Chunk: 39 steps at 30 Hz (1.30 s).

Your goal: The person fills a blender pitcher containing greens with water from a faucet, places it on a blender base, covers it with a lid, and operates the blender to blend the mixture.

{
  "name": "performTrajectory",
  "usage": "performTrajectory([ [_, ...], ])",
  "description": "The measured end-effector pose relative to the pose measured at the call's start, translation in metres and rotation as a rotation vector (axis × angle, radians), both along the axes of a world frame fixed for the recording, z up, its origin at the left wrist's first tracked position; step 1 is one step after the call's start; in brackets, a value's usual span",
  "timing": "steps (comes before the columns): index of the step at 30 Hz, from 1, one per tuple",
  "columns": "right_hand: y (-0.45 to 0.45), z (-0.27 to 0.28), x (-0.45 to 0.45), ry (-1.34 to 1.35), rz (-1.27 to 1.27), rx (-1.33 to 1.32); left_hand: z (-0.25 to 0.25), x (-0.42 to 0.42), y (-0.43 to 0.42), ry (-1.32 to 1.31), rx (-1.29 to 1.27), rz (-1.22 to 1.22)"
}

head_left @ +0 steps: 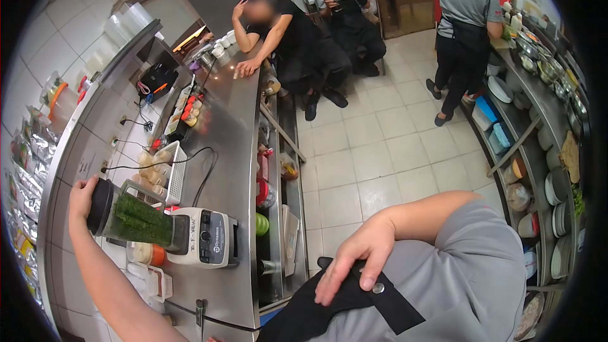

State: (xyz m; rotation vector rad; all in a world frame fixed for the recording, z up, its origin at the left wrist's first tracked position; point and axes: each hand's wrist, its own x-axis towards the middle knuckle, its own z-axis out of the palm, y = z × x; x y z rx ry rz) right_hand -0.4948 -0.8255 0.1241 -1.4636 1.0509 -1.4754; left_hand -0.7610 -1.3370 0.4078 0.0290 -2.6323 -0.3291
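Black lid (pixel 100 208) far left, your left hand (pixel 82 198) on top; can't tell if it's clamped. Next, clear jar (pixel 116 213) holding dark-green, finely broken contents (pixel 140 218), seated on white blender base (pixel 190 235) on steel counter (pixel 234 145). Your right hand (pixel 361 250), fingers loosely apart, sits over your black apron (pixel 304 313).

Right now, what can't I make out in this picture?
In the head view:
Palm of the left hand: hidden by the hand itself, against the black lid.
Middle of the blender jar: hidden by its green contents.
Wall notice: wording too small to read.
Left arm: upper part cut off by the bottom edge.
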Motion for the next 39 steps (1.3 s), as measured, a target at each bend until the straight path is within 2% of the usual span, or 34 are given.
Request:
performTrajectory([
  [2, -0.002, -0.006, 0.001, -0.073, -0.050, -0.040, -0.002, 0.004, 0.001, -0.012, 0.022, -0.007],
  [5, -0.007, -0.035, 0.000, -0.172, -0.205, 0.129, 0.000, 0.004, 0.002, -0.007, 0.026, -0.002],
  [6, -0.009, -0.042, 0.001, -0.196, -0.103, 0.280, -0.001, 0.003, 0.002, 0.010, 0.002, 0.007],
  [9, -0.010, -0.048, -0.002, -0.162, -0.148, 0.218, 0.001, 0.006, 0.003, 0.020, -0.019, 0.016],
  [10, -0.006, -0.044, -0.001, -0.233, -0.246, 0.143, 0.000, 0.007, 0.005, 0.013, -0.016, 0.014],
  [13, -0.004, -0.026, -0.008, -0.270, -0.251, -0.100, -0.001, 0.004, 0.004, -0.019, 0.024, 0.017],
  [14, -0.003, -0.027, -0.009, -0.210, -0.026, -0.039, -0.001, 0.004, 0.004, -0.015, 0.007, 0.020],
  [17, -0.007, -0.016, -0.005, 0.037, 0.048, -0.035, 0.001, 0.005, 0.005, -0.008, -0.011, 0.031],
  [18, -0.005, -0.022, -0.007, -0.053, 0.066, -0.040, 0.000, 0.003, 0.004, -0.013, 0.007, 0.036],
  [21, -0.007, -0.028, -0.008, -0.294, -0.098, -0.113, 0.000, 0.002, 0.002, -0.014, -0.001, 0.045],
  [22, -0.010, -0.024, -0.004, -0.254, -0.176, -0.093, 0.001, 0.003, 0.002, -0.015, -0.019, 0.047],
  [25, -0.017, -0.028, 0.001, -0.042, -0.001, 0.054, 0.001, 0.003, 0.003, -0.030, 0.002, 0.049],
  [29, -0.011, -0.017, -0.007, 0.057, 0.013, 0.050, 0.002, 0.005, 0.006, -0.037, -0.020, 0.061],
  [32, -0.007, 0.000, -0.011, -0.090, -0.267, -0.159, 0.004, 0.008, 0.009, -0.040, -0.021, 0.066],
  [36, -0.008, -0.007, -0.016, -0.115, -0.355, -0.078, 0.000, 0.005, 0.004, -0.052, 0.018, 0.061],
  [37, -0.013, -0.012, -0.008, 0.021, -0.045, 0.046, 0.001, 0.005, 0.004, -0.050, 0.032, 0.057],
  [39, -0.021, -0.017, 0.002, -0.043, -0.044, 0.008, -0.002, 0.003, 0.000, -0.021, 0.008, 0.058],
])
